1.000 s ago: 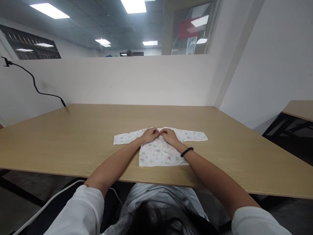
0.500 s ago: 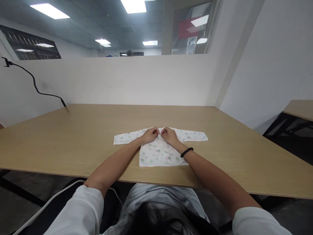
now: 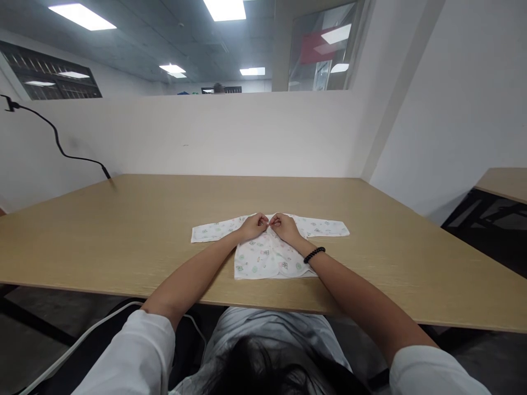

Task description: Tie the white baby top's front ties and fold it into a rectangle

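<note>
A small white baby shirt (image 3: 263, 260) with a faint printed pattern lies on the table, its long sleeves spread to both sides and its hem toward me. At the neckline, my left hand (image 3: 254, 226) pinches the cloth with bent fingers. My right hand (image 3: 285, 227) pinches the shirt close beside it, the fingertips of both hands nearly touching. Fabric around the front opening is drawn up in folds below the fingers. What exactly sits between the fingertips is too small to make out. A black bead bracelet (image 3: 314, 254) circles my right wrist.
The wooden table (image 3: 144, 219) reaches to a low white partition (image 3: 230, 134). A black flexible phone holder (image 3: 57, 140) is fixed at the back left edge. Another table (image 3: 504, 178) stands at the far right. A white cable (image 3: 78, 343) runs below the table's front edge.
My right fingertips have moved slightly left, closing the small gap to my left fingertips at the neckline. The shirt lies almost the same.
</note>
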A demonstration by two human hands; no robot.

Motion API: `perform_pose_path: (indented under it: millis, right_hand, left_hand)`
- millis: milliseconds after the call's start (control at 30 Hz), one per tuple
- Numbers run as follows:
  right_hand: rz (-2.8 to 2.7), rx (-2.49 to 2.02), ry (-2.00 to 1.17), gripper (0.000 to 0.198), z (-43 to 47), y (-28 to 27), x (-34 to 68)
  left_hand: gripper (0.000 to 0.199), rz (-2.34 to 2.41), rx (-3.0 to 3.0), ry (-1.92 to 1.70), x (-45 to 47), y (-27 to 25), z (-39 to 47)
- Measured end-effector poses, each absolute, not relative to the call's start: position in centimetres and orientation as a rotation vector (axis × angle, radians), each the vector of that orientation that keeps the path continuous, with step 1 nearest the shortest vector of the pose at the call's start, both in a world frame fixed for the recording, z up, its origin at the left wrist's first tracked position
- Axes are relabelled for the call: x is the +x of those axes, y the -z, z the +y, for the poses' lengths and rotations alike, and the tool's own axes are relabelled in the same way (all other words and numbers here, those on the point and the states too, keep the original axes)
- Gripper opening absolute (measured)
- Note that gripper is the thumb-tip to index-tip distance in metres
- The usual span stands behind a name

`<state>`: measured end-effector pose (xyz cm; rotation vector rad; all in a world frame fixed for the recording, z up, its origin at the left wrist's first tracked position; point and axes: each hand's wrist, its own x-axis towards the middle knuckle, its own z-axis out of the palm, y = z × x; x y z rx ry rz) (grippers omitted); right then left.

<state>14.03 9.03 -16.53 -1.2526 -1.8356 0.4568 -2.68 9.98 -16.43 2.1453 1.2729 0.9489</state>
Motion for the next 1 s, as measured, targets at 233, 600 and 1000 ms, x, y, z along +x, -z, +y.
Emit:
perform_pose_path:
  millis: [233, 600, 1000]
  right_hand:
    - [-1.862, -1.354, -0.371, 0.019, 8.7, 16.2, 13.8]
    - [-1.936, -1.559, -0.235, 0.014, 8.5, 15.8, 13.9]
    - [-1.885, -1.415, -0.366, 0.015, 9.3, 16.7, 14.2]
  left_hand:
    - [0.009, 1.327, 2.233, -0.914, -2.7, 16.1, 10.5]
    - [0.015, 1.260, 2.230, -0.886, -2.8, 16.5, 11.1]
    - [0.015, 1.119, 2.243, -0.840, -3.0, 16.1, 11.2]
